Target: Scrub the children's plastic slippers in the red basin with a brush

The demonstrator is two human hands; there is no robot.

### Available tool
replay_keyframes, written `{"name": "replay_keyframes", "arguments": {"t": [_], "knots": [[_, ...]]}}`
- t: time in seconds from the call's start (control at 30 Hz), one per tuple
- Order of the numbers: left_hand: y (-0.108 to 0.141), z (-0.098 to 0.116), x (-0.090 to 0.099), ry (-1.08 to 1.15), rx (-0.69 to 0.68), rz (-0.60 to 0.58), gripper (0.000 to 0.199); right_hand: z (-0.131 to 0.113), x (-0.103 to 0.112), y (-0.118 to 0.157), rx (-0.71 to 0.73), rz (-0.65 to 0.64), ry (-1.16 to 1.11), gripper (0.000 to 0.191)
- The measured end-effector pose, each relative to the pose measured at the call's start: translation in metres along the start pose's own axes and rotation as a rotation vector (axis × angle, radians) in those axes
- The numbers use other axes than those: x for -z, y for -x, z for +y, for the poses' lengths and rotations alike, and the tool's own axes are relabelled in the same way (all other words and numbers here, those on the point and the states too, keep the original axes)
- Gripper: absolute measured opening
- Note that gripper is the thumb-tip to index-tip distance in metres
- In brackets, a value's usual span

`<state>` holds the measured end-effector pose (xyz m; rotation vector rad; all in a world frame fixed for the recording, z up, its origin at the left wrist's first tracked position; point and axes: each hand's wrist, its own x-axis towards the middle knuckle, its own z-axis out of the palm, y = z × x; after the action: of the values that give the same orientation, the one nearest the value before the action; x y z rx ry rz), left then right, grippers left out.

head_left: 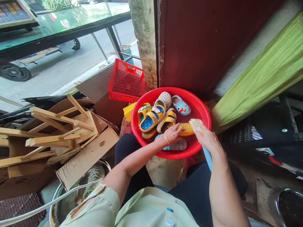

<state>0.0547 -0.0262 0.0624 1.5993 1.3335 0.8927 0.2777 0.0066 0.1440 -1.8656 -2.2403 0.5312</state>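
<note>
A red plastic basin rests in front of me, holding several children's clogs and sandals. My left hand grips a yellow shoe at the basin's right side. My right hand is closed around the blue handle of a scrubbing brush, with its pale bristles pressed on that shoe. Nearby lie a yellow clog with a blue insole, a yellow sandal, a beige clog and a light blue clog. Another pale blue shoe sits just below my left wrist.
A steel basin holding a pale shoe sits at lower left, beside cardboard and wooden slats. A red crate stands behind the red basin, by a concrete post. Green cloth hangs at right.
</note>
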Motion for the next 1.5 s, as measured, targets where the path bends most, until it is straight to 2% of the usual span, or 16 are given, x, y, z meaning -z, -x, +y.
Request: {"name": "replay_keyframes", "arguments": {"t": [0.1,0.2,0.37,0.47,0.57,0.67,0.83,0.9,0.97,1.03,1.1,1.2,1.27,1.33,1.4,1.5], "knots": [[-0.02,-0.018,-0.012,-0.005,0.158,0.049,0.078,0.012,-0.007,-0.004,0.01,0.036,0.022,0.061],[-0.032,-0.034,-0.013,-0.051,0.253,0.07,0.065,0.028,-0.013,-0.01,0.072,0.04,0.0,0.061],[-0.033,-0.039,-0.006,-0.108,0.253,0.061,0.057,0.031,-0.01,-0.01,0.057,0.039,0.026,0.063],[-0.034,-0.029,0.004,-0.139,0.206,0.105,0.05,0.018,-0.004,-0.005,0.051,0.152,-0.04,0.063],[-0.035,-0.013,0.021,-0.144,0.238,0.126,0.042,0.003,0.0,-0.004,0.018,0.28,-0.134,0.066],[-0.03,0.002,0.04,-0.019,0.255,0.138,0.044,-0.013,-0.003,-0.004,0.059,0.355,-0.237,0.067],[-0.002,0.005,0.066,0.305,0.199,0.198,0.048,-0.053,-0.027,0.017,0.293,0.22,-0.342,0.059],[0.011,0.001,0.073,0.3,0.191,0.241,0.049,-0.068,-0.037,0.027,0.424,0.152,-0.342,0.057],[0.021,-0.001,0.077,0.168,0.205,0.293,0.047,-0.077,-0.044,0.029,0.502,0.124,-0.294,0.057],[0.027,-0.001,0.077,-0.003,0.236,0.308,0.045,-0.078,-0.046,0.018,0.485,0.138,-0.224,0.057],[0.028,0.003,0.074,-0.121,0.256,0.278,0.046,-0.076,-0.044,0.0,0.38,0.19,-0.166,0.058],[0.026,0.008,0.068,-0.147,0.274,0.24,0.054,-0.076,-0.041,-0.019,0.225,0.268,-0.135,0.059],[0.025,0.009,0.065,-0.121,0.286,0.231,0.056,-0.083,-0.043,-0.016,0.28,0.228,-0.127,0.058],[0.025,0.008,0.063,-0.136,0.294,0.215,0.049,-0.091,-0.049,-0.006,0.42,0.118,-0.082,0.057],[0.026,0.008,0.062,-0.211,0.303,0.192,0.043,-0.092,-0.052,0.0,0.446,0.044,0.005,0.058],[0.026,0.009,0.062,-0.257,0.303,0.185,0.05,-0.07,-0.045,-0.013,0.178,0.096,0.081,0.064]]}}
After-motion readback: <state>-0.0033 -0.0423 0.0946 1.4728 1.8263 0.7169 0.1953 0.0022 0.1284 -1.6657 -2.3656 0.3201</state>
